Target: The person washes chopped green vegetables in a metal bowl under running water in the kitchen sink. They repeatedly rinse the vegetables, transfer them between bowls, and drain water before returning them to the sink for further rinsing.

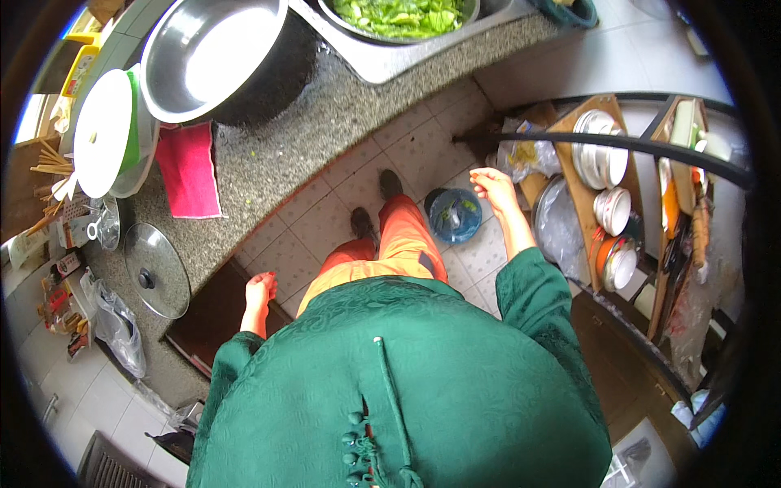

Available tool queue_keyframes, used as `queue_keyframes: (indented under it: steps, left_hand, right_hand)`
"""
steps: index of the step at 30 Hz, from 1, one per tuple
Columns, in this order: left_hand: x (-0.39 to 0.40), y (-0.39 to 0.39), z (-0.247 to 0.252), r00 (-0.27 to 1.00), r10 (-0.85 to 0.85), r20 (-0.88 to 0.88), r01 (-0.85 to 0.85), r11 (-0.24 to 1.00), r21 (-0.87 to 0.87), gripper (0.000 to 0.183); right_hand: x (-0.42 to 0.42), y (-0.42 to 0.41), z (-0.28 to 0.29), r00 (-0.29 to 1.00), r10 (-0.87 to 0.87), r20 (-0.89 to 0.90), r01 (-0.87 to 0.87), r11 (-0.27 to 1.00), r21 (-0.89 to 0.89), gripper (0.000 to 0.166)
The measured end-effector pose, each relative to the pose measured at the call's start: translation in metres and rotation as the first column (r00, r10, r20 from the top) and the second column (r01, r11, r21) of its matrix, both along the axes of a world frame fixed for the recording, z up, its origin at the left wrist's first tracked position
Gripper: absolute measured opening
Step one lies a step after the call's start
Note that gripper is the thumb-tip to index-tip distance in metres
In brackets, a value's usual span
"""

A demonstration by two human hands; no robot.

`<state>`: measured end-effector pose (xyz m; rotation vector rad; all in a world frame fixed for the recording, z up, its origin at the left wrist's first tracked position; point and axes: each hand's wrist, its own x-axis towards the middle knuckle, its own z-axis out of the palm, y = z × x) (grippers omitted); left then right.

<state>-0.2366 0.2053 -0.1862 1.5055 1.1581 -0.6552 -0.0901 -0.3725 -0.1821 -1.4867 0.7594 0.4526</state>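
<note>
My left hand (261,294) hangs beside the edge of the speckled stone counter (287,158), its fingers loosely bent and no object visible in it. Out to the other side, my right hand (495,188) is raised near the shelving, with fingers slightly curled and nothing seen in them. Below it on the tiled floor stands a blue plastic bin (454,216) with some scraps inside. On the counter ahead are a large metal basin (219,58), a pink cloth (190,174) and a glass pan lid (156,268). Neither hand touches any of these.
Leafy greens (399,17) fill a bowl in the metal sink (384,64). A white round lid (104,134) leans beside the basin. At right, a dark-framed rack (640,143) holds stacked enamel bowls (601,149), a plastic bag (528,152) and knives. Chopsticks (53,161) stand at far left.
</note>
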Motion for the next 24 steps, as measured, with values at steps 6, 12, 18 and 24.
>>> queue_keyframes:
  steps: [6, 12, 18, 24]
  left_hand:
    - [-0.004, -0.015, -0.024, 0.962, -0.267, -0.057, 0.272, 0.956, 0.112, 0.009]
    - [0.029, -0.069, -0.077, 0.872, -0.478, -0.104, 0.483, 0.875, 0.026, 0.010]
    - [0.065, -0.133, -0.155, 0.799, -0.596, -0.085, 0.598, 0.802, -0.004, 0.011]
    - [0.093, -0.157, -0.255, 0.706, -0.693, -0.145, 0.707, 0.699, 0.104, 0.019]
  right_hand:
    - [-0.041, 0.012, -0.065, 0.996, 0.031, -0.087, -0.043, 0.990, -0.132, 0.011]
    - [-0.066, -0.006, -0.156, 0.950, 0.305, -0.061, -0.298, 0.838, -0.457, 0.024]
    - [-0.050, -0.016, -0.233, 0.880, 0.448, -0.160, -0.463, 0.730, -0.502, 0.039]
    - [-0.023, -0.001, -0.352, 0.814, 0.530, -0.236, -0.572, 0.663, -0.483, 0.048]
